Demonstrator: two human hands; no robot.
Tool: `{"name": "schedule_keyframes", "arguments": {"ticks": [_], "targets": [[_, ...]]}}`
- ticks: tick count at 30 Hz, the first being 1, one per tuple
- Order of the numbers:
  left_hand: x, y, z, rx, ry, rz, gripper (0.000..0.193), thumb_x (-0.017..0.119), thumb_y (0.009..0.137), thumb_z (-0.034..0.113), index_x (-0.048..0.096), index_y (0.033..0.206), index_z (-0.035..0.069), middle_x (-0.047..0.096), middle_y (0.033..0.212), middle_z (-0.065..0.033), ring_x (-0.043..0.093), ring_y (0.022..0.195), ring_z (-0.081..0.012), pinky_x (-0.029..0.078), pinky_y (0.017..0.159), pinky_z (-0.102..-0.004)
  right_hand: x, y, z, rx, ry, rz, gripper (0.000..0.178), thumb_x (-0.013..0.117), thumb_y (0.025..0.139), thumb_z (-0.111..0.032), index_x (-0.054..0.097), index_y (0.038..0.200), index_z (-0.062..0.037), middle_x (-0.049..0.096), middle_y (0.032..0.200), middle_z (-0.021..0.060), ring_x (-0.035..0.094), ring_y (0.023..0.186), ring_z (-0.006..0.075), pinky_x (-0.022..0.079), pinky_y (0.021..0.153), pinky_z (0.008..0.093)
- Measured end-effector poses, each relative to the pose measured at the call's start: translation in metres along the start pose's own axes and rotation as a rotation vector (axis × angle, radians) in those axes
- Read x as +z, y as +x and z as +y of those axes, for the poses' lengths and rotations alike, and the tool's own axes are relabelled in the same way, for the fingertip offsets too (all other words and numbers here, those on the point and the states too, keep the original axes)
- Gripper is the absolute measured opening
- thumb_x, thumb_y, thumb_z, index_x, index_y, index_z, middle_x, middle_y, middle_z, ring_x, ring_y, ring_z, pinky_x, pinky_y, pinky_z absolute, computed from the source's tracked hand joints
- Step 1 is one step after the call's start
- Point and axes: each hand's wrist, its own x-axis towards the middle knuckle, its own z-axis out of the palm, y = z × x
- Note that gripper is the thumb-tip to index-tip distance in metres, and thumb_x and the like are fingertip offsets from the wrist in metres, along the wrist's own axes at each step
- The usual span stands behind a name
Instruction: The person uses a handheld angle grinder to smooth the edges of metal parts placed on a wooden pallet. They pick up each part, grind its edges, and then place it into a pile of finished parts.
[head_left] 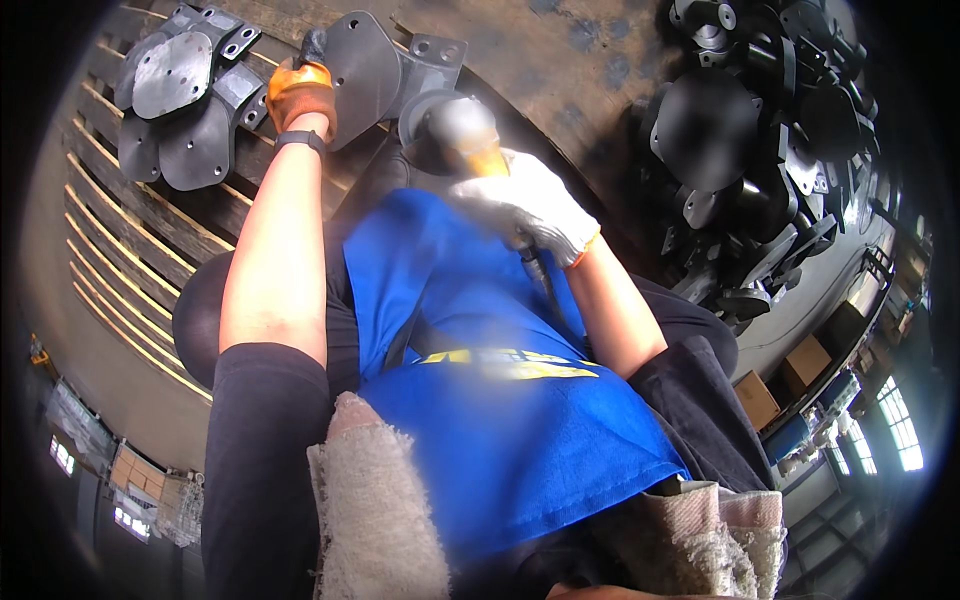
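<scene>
Orange-gloved, the left hand (300,92) is placed at the left edge of a dark metal plate (362,75); its fingers are bent, though whether they are closed on the rim cannot be told. By the right hand (545,205), covered in white knit, a power tool (484,158) with a yellow body and a blurred silver head is held, its fingers wrapped around the body. The plate is seen beyond the knees, just left of the tool's head; whether they are touching cannot be told. Similar plates (172,75) are stacked on a slatted wooden pallet (140,290) at left, while dark metal parts (705,130) are heaped at right. A blue apron (540,430) is worn.
</scene>
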Motion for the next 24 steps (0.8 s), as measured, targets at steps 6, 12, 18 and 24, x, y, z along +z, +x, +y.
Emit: {"name": "schedule_keyframes", "arguments": {"ticks": [6, 12, 18, 24], "targets": [[-0.009, -0.007, 0.016, 0.006, 0.056, 0.001, 0.048, 0.063, 0.091, 0.043, 0.067, 0.118, 0.004, 0.072, 0.106, -0.0210, 0.070, 0.101, -0.0352, 0.054, 0.088, -0.0382, 0.000, 0.004, -0.007, 0.012, 0.032, 0.002, 0.030, 0.079, 0.081, -0.030, 0.066, 0.093, -0.0051, 0.064, 0.074, 0.0017, 0.059, 0.060, 0.0097, 0.048, 0.055, 0.0257], [-0.007, -0.005, 0.009, 0.002, 0.070, 0.052, 0.049, 0.062, 0.090, 0.048, 0.069, 0.114, 0.005, 0.072, 0.105, -0.0219, 0.069, 0.101, -0.0371, 0.054, 0.088, -0.0390, -0.003, 0.026, 0.008, -0.043, 0.097, 0.004, 0.026, 0.077, 0.083, -0.025, 0.068, 0.096, -0.0047, 0.067, 0.080, 0.0030, 0.061, 0.065, 0.0115, 0.051, 0.059, 0.0261], [-0.006, -0.008, 0.020, 0.003, 0.058, 0.047, 0.050, 0.062, 0.091, 0.049, 0.069, 0.112, 0.005, 0.072, 0.102, -0.0223, 0.069, 0.102, -0.0380, 0.055, 0.087, -0.0392, 0.001, -0.003, -0.011, 0.081, -0.100, 0.079, 0.029, 0.077, 0.083, -0.028, 0.068, 0.097, -0.0039, 0.067, 0.079, 0.0041, 0.061, 0.063, 0.0116, 0.050, 0.058, 0.0263], [0.004, 0.013, 0.004, 0.105, 0.234, -0.039, 0.044, 0.063, 0.092, 0.043, 0.067, 0.114, 0.004, 0.072, 0.108, -0.0195, 0.070, 0.102, -0.0308, 0.055, 0.087, -0.0378, -0.030, -0.053, 0.026, -0.066, 0.140, 0.153, 0.029, 0.078, 0.081, -0.023, 0.063, 0.098, -0.0041, 0.062, 0.074, 0.0046, 0.060, 0.061, 0.0120, 0.051, 0.056, 0.0251]]}}
